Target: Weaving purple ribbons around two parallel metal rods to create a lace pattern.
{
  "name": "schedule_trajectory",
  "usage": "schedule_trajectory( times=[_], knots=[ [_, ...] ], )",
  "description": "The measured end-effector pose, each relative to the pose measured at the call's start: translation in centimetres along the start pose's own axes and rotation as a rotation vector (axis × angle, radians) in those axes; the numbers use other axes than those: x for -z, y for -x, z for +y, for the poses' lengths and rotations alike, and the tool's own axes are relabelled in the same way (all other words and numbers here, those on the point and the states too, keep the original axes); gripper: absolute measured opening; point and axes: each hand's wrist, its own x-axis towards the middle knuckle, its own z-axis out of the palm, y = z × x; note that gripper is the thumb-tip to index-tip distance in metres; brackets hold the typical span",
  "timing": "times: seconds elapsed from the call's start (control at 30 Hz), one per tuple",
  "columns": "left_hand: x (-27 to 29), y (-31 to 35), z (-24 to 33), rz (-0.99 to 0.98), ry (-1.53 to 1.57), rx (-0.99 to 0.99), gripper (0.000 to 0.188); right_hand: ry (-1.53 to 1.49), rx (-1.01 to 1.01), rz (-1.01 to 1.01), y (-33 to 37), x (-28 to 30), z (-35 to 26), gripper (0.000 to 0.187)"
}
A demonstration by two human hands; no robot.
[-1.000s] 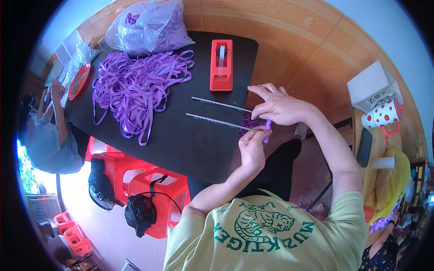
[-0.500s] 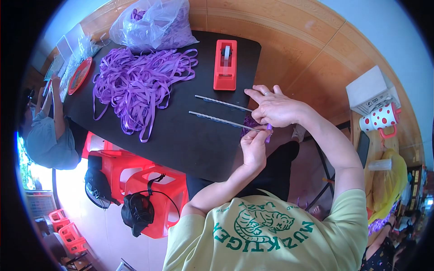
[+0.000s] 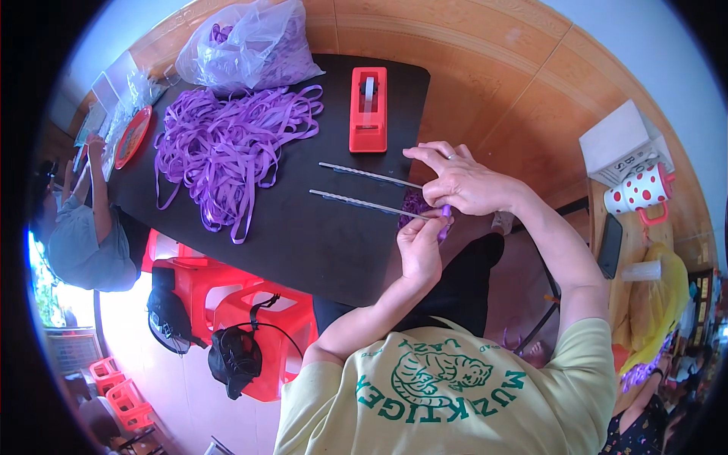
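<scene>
Two thin twisted metal rods (image 3: 362,200) lie roughly parallel on the black table, their near ends reaching past its right edge. At the end of the lower rod, my left hand (image 3: 422,244) is closed in a pinch on a short piece of purple ribbon (image 3: 444,225). My right hand (image 3: 472,186), with a ring on one finger, is just above. Its thumb and lower fingers close on the ribbon's upper part, while the forefinger stretches out over the end of the upper rod. My fingers partly hide the ribbon and both rod ends.
A tangled heap of purple ribbon (image 3: 220,152) covers the black table's (image 3: 334,258) left part, before a clear plastic bag (image 3: 246,49). A red tape dispenser (image 3: 368,133) stands beyond the rods. Red stools (image 3: 280,303) hold black bags. Another person (image 3: 91,243) sits left.
Both hands stay at the rod ends with the ribbon between them, their fingers shifting only slightly. The whole view has moved a little.
</scene>
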Motion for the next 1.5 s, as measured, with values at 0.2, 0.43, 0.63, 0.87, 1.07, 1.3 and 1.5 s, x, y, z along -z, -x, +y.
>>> schedule_trajectory(
  times=[0.2, 0.43, 0.63, 0.87, 1.07, 1.3, 1.5],
  knots=[
    [0.4, -0.1, -0.1, -0.015, 0.005, 0.017, 0.009, -0.088, 0.022, 0.169, 2.3, -0.6, 0.4, 0.007],
    [0.2, 0.2, 0.4, -0.012, -0.008, 0.023, 0.010, -0.283, -0.032, 0.391, 5.4, -4.0, 2.0, 0.003],
    [0.0, 0.2, 0.4, 0.010, -0.024, 0.054, 0.012, -0.799, -0.193, 0.661, 7.4, -10.0, 4.7, 0.005],
    [-0.1, 0.2, 0.7, 0.013, -0.074, 0.027, 0.011, -1.423, -0.300, 0.745, 5.3, -10.5, 0.2, 0.018],
    [0.5, 0.2, 0.4, 0.030, -0.082, 0.039, 0.010, -1.413, -0.357, 0.752, 5.2, -10.6, -0.1, 0.009],
    [0.0, 0.6, 0.9, 0.018, -0.114, 0.071, 0.007, -1.936, -0.081, 0.606, 2.7, -14.9, 2.7, 0.015],
    [-0.4, 0.7, 0.9, -0.012, -0.122, 0.099, 0.009, -1.998, -0.063, 0.742, 1.2, -19.6, 4.0, 0.028]
  ],
)
